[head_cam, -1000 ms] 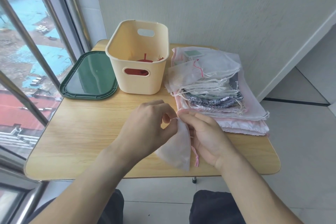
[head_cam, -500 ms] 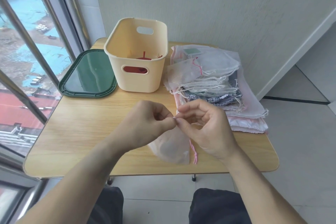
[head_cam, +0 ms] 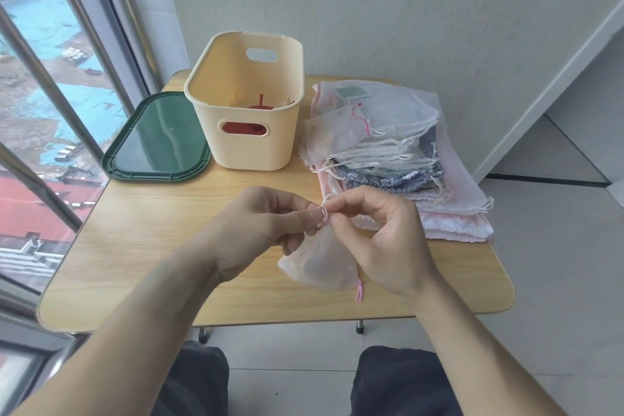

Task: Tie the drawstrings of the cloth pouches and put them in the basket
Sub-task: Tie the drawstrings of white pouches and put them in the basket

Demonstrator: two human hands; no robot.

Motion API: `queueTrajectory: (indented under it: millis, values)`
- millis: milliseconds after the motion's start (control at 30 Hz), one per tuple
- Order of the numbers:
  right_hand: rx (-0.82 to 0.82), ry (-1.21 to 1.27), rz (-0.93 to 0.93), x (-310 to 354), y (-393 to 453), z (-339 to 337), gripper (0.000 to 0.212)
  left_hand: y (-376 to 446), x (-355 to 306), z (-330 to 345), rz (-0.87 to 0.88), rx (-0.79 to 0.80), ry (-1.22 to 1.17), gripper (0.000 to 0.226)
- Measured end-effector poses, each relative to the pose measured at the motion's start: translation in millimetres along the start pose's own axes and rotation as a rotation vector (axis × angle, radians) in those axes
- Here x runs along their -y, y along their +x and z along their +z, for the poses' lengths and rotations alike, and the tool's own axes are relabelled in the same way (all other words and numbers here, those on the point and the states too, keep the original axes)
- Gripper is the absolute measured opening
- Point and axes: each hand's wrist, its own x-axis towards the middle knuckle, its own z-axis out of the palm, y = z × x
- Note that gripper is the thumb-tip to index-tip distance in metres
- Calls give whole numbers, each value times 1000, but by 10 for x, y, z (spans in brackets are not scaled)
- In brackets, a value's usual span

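A small sheer white pouch [head_cam: 320, 263] hangs just above the wooden table [head_cam: 141, 246], held at its neck by both hands. My left hand [head_cam: 256, 230] and my right hand [head_cam: 381, 236] pinch its pink drawstring [head_cam: 323, 214] between fingertips, where a small loop shows. A loose pink cord end [head_cam: 360, 292] dangles below the pouch. The cream plastic basket [head_cam: 250, 118] stands at the back of the table with a red pouch [head_cam: 244, 128] inside. A stack of flat cloth pouches [head_cam: 388, 159] lies to the right of the basket.
A dark green lid [head_cam: 158, 145] lies flat left of the basket. A window with metal bars [head_cam: 37, 78] runs along the left, a wall stands behind the table, and the tiled floor [head_cam: 557, 263] drops off to the right.
Both hands have lifted the pouch off the table and turned so the fingertips meet at the drawstring, forming a small pink loop. The view has shifted slightly.
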Motion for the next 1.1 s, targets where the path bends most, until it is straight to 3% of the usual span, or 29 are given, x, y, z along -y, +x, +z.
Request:
queueTrajectory:
  millis: [167, 467, 600, 800, 1100]
  values:
    - [-69, -73, -75, -17, 7, -5, 5, 16, -6, 4, -7, -8, -41, 19]
    - [-164, -139, -109, -8, -11, 82, 10, 28, -3, 40, -20, -108, -48, 15]
    - [-181, -193, -85, 2, -14, 94, 3, 40, 45, 47, -3, -185, -2, 21]
    - [-173, -279, -51, 20, -27, 100, 6, 30, 30, 58, 73, -228, 166, 8]
    - [-309, -515, -212, 11, -16, 205, 3, 61, 71, 137, 77, -299, 249, 8]
